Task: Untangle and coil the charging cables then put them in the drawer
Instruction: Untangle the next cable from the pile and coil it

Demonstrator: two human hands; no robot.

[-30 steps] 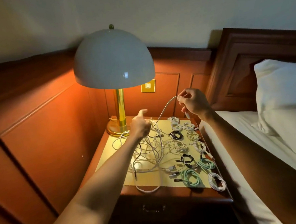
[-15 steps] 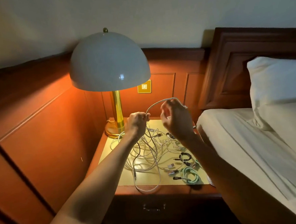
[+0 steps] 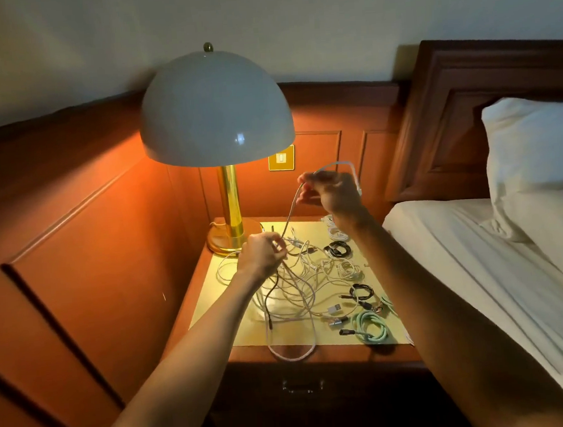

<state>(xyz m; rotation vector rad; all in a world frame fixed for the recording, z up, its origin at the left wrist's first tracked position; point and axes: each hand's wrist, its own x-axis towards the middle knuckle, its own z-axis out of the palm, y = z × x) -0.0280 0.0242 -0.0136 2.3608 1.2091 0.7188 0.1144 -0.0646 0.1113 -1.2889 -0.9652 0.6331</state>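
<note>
A tangle of white cables (image 3: 295,285) lies on the nightstand top (image 3: 213,304), with one dark cable running through it. My right hand (image 3: 330,193) is raised above the back of the nightstand and pinches a white cable (image 3: 291,209) that loops over its back. That cable runs down to my left hand (image 3: 263,253), which grips it just above the tangle. Coiled cables lie to the right: a black coil (image 3: 337,249), another black coil (image 3: 362,291), a mint green coil (image 3: 369,327) and white coils (image 3: 347,270). The drawer front (image 3: 302,387) below is closed.
A brass lamp with a white dome shade (image 3: 214,108) stands at the nightstand's back left. Wood panelling lines the wall behind and to the left. A bed with white sheet (image 3: 477,266) and pillow (image 3: 536,162) adjoins on the right.
My right hand swung in toward the left hand, then rose again with a loop of white cable over it. My left hand dropped lower onto the cable near the tangle.
</note>
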